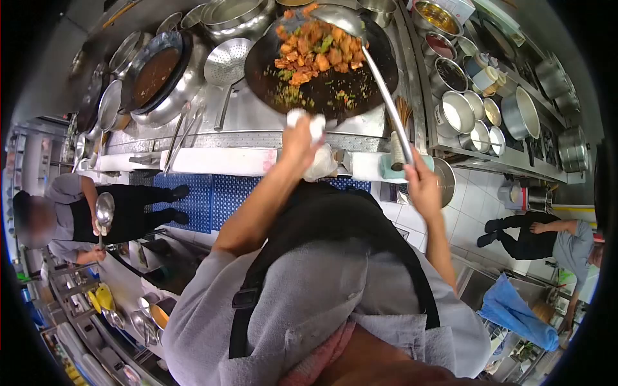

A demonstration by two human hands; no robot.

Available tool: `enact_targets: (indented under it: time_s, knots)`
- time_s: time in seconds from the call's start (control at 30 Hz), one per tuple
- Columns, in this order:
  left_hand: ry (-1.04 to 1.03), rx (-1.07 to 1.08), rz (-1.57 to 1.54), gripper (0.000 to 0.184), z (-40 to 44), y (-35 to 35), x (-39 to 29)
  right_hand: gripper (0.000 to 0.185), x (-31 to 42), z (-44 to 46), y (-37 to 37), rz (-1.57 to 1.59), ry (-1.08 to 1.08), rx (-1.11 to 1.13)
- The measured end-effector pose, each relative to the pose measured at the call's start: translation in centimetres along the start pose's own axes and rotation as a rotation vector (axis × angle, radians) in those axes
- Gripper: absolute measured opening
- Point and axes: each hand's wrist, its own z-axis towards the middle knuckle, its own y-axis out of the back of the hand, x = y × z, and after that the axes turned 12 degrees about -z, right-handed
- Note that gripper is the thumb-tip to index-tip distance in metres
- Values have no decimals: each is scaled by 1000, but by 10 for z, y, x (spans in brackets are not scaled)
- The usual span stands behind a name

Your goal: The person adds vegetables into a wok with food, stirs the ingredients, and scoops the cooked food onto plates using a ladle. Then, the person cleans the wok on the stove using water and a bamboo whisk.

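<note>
Fingers wrapped round a white cloth [315, 127], my left hand [299, 147] is at the near edge of a dark wok [257, 71]. Orange-brown chunks of food [318, 48] with green pieces are bunched in the far part of the wok, partly blurred, with small bits scattered nearer. My right hand [421, 183] is closed on the long handle of a metal ladle [386, 96]. The ladle's bowl is over the far right of the wok, beside the food.
A perforated skimmer [228, 62] lies left of the wok. A pan of brown sauce [156, 76] is farther left. Metal pots [455, 114] stand at the right. One person [61, 215] holds a ladle at the left; another person [573, 241] is at the right.
</note>
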Motion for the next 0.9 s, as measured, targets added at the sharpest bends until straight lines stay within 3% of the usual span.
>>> enact_targets:
  time_s: [0.07, 0.13, 0.2, 0.23, 0.3, 0.33, 0.4, 0.5, 0.57, 0.67, 0.7, 0.73, 0.8, 0.83, 0.87, 0.9]
  knots:
    - [6, -38, -62, 22, 28, -42, -19, 46, -38, -2, -81, 29, 54, -100]
    - [49, 2, -49, 19, 99, -38, 1, 46, -64, 19, -131, -24, 120, -111]
    - [48, -34, 6, 17, 116, -26, 18, 46, -46, 24, -126, 132, -16, -50]
    - [-37, 73, -78, 17, 106, -13, 34, 46, -37, 30, -119, 212, -88, -26]
    - [-58, 171, 59, 19, 62, 33, 53, 47, -41, 23, -100, 228, -119, -141]
    - [37, -10, 0, 19, 2, 21, 37, 47, -49, 19, -92, 234, -138, -198]
    - [86, 2, -13, 21, -29, 23, 22, 47, -72, 15, -78, 195, -159, -310]
    - [27, -69, -117, 22, 3, -34, -18, 47, -104, 13, -67, 73, -222, -249]
    - [74, 21, -69, 23, 56, -45, -19, 51, -118, 18, -66, -35, -254, -221]
    - [-49, 21, -50, 22, 105, -15, 23, 55, -158, 27, -90, -256, -229, -235]
    - [-83, 101, -31, 19, 97, 3, 37, 57, -130, 26, -79, -290, -401, -97]
    - [-81, 177, 11, 17, 91, 30, 52, 56, -136, 25, -79, -377, -328, -194]
    - [-37, 78, 7, 22, 65, 86, 85, 55, -150, 18, -84, -544, -181, -374]
    - [47, 62, 44, 22, 7, 78, 60, 54, -153, 17, -88, -625, -106, -468]
    - [28, 30, 69, 19, -51, 42, 28, 50, -150, 14, -82, -472, -84, -353]
    - [11, 12, 42, 18, -55, 31, 18, 48, -134, 5, -58, -324, -63, -226]
